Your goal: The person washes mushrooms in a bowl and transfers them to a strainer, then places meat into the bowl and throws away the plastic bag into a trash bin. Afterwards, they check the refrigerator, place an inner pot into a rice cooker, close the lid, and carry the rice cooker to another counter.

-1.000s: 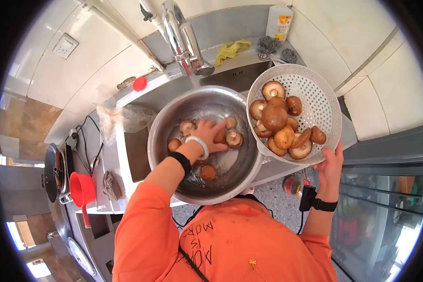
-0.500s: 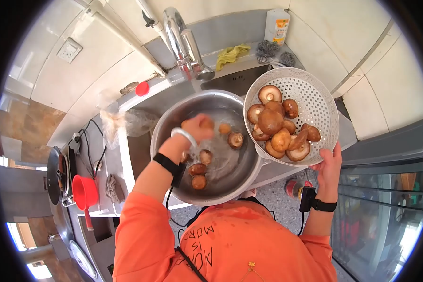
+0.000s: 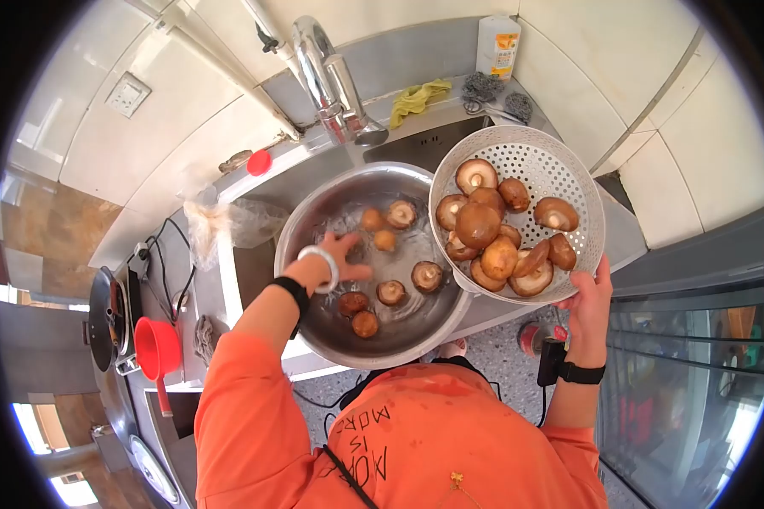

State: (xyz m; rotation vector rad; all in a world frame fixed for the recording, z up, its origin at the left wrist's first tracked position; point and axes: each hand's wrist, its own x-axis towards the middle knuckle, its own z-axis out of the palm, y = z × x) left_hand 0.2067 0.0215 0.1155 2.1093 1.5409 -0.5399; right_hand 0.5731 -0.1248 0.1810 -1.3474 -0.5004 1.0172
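Left hand had fingers spread wide, nothing seen in it, at left side of steel bowl. Loose mushrooms lay in bowl water, mostly right of that hand (round ones, no clear long way). Left hand was nearer. Right hand gripped edge of strainer with piled mushrooms. Bowl sat over sink, tap behind.

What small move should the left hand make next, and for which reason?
The left hand should probably close around the nearby stem-up mushroom in the steel basin. That hand looks spread and empty, several more mushrooms are within the basin, and the right hand holds the pale colander, which carries others, right beside it.
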